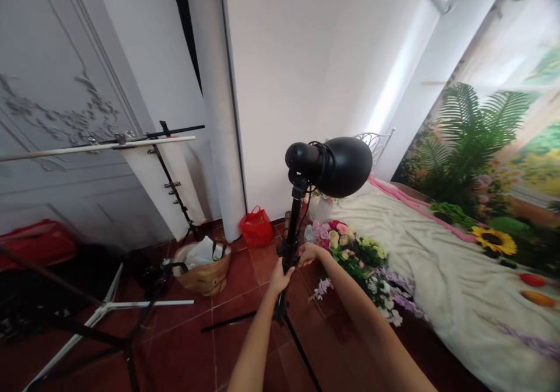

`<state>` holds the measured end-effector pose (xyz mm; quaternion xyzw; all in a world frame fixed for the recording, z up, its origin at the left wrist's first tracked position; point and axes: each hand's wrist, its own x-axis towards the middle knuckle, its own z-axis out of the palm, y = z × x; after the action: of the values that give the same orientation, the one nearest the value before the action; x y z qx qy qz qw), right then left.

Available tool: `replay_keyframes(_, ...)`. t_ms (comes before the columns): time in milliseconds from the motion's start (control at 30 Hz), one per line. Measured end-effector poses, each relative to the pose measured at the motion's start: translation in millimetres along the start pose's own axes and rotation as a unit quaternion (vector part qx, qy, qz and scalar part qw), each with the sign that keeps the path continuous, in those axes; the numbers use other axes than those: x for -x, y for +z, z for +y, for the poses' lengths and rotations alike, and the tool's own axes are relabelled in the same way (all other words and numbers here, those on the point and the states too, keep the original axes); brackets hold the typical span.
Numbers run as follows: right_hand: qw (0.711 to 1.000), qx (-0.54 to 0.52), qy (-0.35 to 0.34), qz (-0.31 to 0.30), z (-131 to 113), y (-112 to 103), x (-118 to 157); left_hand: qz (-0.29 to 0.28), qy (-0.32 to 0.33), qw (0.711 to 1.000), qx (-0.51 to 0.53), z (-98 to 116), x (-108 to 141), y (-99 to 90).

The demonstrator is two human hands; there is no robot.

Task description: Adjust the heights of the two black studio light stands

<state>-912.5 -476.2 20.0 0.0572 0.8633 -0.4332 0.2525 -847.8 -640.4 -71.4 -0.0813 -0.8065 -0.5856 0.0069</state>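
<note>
In front of me stands a black light stand (296, 214) on spread tripod legs. A black lamp head (335, 167) with a rounded reflector sits on its top, tilted to the right, a dark cable looped around it. My left hand (279, 276) is wrapped round the stand's upright below the lamp. On the right side of the same upright, my right hand (308, 254) has its fingers closed at about the clamp's height. Whether it grips a knob or the cable there is too small to make out.
Artificial flowers (345, 246) lie right of the stand, beside a cream cloth (420, 234) with a sunflower (494, 240). A wicker basket (205, 278) and a red bag (256, 228) stand on the tiled floor to the left. More stand legs (144, 303) spread across the lower left.
</note>
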Motion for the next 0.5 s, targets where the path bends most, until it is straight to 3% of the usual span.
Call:
replay_keyframes(100,0.993,-0.115,-0.017,0.015,24.0,13.2,24.4,-0.012,-0.010,1.000,-0.019,-0.7,-2.0,-1.3)
replay_keyframes(200,0.944,-0.325,-0.059,0.029,62.1,44.8,63.1,-0.016,-0.008,1.000,-0.025,1.5,-4.2,-1.4)
replay_keyframes(233,0.933,-0.357,-0.053,0.015,78.1,58.8,78.3,-0.015,-0.006,1.000,-0.027,3.4,-4.7,-1.4)
replay_keyframes(367,0.907,-0.414,0.058,0.054,147.6,124.8,143.4,-0.017,-0.008,0.999,-0.043,16.7,-6.3,-3.1)
replay_keyframes(500,0.834,-0.525,0.088,0.147,203.9,192.7,208.0,-0.027,-0.026,0.995,-0.090,32.0,-10.0,-5.0)
